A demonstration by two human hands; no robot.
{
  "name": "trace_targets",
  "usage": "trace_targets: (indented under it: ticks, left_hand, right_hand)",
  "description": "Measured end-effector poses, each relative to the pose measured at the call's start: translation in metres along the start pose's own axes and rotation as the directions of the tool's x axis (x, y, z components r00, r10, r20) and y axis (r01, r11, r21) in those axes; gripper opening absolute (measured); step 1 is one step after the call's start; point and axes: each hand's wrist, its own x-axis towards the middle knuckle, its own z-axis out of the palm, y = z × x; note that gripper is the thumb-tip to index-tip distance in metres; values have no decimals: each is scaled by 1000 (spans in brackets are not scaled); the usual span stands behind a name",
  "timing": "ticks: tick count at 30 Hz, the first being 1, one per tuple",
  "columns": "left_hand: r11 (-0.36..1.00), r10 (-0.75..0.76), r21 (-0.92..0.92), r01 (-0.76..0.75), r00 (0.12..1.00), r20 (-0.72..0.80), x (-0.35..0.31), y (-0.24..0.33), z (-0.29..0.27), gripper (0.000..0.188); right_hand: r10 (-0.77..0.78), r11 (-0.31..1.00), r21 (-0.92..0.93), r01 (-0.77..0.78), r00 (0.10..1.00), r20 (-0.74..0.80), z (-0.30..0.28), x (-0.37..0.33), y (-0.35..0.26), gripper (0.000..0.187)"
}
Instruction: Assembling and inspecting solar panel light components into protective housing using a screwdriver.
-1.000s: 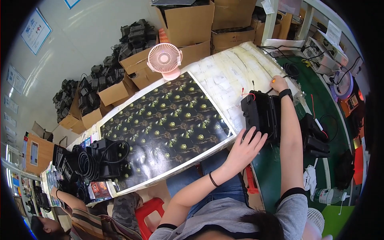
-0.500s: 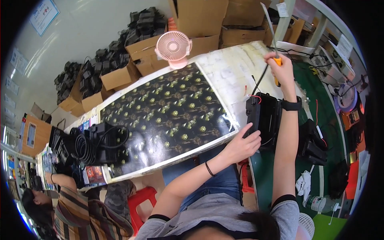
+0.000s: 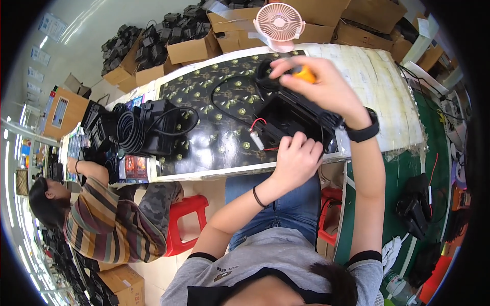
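Note:
A black plastic case (image 3: 286, 117) lies tilted on the dark patterned mat (image 3: 199, 112), its hollow side up. My left hand (image 3: 298, 160) is closed at its near edge, fingertips pressed together on the rim. Red wires with a white connector (image 3: 256, 140) stick out beside it. Over the far side of the case, my right hand (image 3: 321, 84) is closed round an orange-handled tool (image 3: 305, 74), whose working end I cannot make out. A black cable (image 3: 217, 97) loops over the mat and bunches up by my right fingers.
Black cased units with coiled cable (image 3: 131, 131) stand at the left, near a seated person (image 3: 117, 214). A pink fan (image 3: 279, 23) stands at the table's far edge, cartons (image 3: 194, 49) behind it. Another black case (image 3: 414, 206) lies on the green surface at right.
The case has moved left from the table's right end onto the mat. My right hand came left and nearer with the orange-handled tool. The view has shifted too.

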Motion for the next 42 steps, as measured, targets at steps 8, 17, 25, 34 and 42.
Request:
trace_targets:
  ticks: [8, 17, 25, 34, 42]
  left_hand:
    - [990, -118, -64, 122, 991, 65, 12, -12, -2, 43]
    - [916, -333, -191, 352, 935, 127, -20, -98, -58, 69]
    - [841, -530, -40, 539, 837, 133, -44, -77, -60, 61]
    - [369, -490, -667, 648, 745, 453, -43, -77, -113, 20]
    - [-154, -466, -906, 395, 779, 419, -59, -86, -91, 36]
  right_hand:
    - [529, 845, 369, -387, 701, -477, -11, -90, 63, 19]
    - [779, 569, 685, -455, 565, -271, 32, -136, 111, 36]
    - [787, 580, 536, -613, 592, -175, 43, -134, 98, 62]
    - [697, 658, 574, -487, 682, -221, 37, -137, 84, 78]
    - [546, 784, 479, -395, 806, -228, 37, -142, 92, 87]
